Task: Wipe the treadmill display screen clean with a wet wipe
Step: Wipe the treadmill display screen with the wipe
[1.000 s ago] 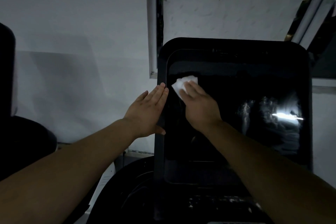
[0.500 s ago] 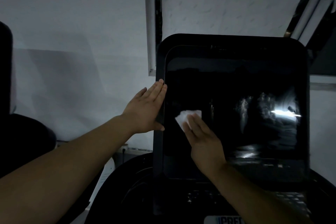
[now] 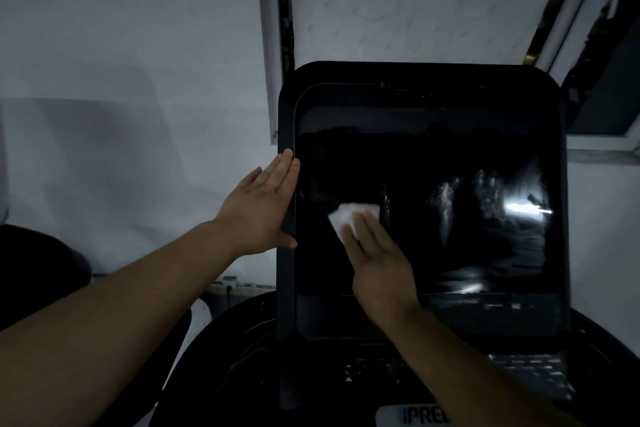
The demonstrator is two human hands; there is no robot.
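Note:
The treadmill display screen (image 3: 478,163) is a large black glossy panel in a dark frame, filling the centre and right of the view. A folded white wet wipe (image 3: 346,217) lies flat against its lower left part. My right hand (image 3: 375,258) presses the wipe onto the glass with flat fingers, covering its lower edge. My left hand (image 3: 258,211) rests flat with fingers together along the frame's left edge, holding nothing. Streaky smears and a bright reflection show on the right half of the screen.
Below the screen sits the dark console (image 3: 530,373) with a button panel and a partly seen white logo. A white wall (image 3: 121,45) and a window frame (image 3: 273,45) stand behind. A dark rounded object (image 3: 38,263) is at the far left.
My right hand slid the wipe down the left side of the screen from the upper left corner to the lower left part. My left hand stayed on the frame edge.

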